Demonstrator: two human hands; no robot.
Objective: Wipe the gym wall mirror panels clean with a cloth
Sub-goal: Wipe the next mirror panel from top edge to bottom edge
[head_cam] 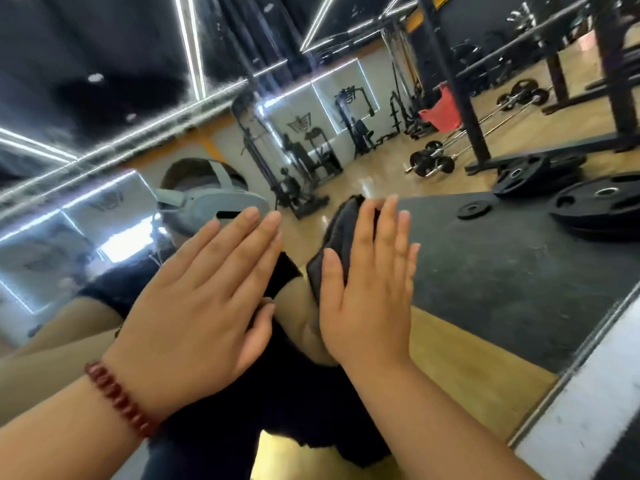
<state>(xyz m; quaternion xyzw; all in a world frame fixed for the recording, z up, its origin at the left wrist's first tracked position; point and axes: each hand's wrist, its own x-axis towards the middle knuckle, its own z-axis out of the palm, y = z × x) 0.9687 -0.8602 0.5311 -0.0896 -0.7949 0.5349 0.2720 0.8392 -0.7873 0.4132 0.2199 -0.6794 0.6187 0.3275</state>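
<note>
Fingers straight and together, the right hand (367,289) presses a dark cloth (341,237) flat against the mirror (485,271), thumb lying along the cloth's lower edge; the cloth shows past the fingertips and to the left of the palm. Just beside it, the left hand (204,296) lies flat on the glass as well, fingers extended and slightly spread, grasping nothing, with a red bead bracelet (119,400) round the wrist. The two hands sit close together near the centre of the pane but do not touch.

Behind them the glass gives back the person's own reflection: a dark top and a grey headset (214,202) strapped over the head. Farther out, the reflected gym floor shows a black mat (502,292) on pale wood, with black weight plates (599,206) stacked and scattered along its far edge. A loaded barbell (433,162) and a second bar lie on the wood beyond, beside the black uprights of a rack (460,91). A red cloth-like item (441,114) hangs near the rack; what it is cannot be told. Cable machines (266,150) stand against the far wall under bright ceiling light strips. At lower right, the mirror's metal edge (568,368) meets a white strip of wall.

No containers appear anywhere in view.
</note>
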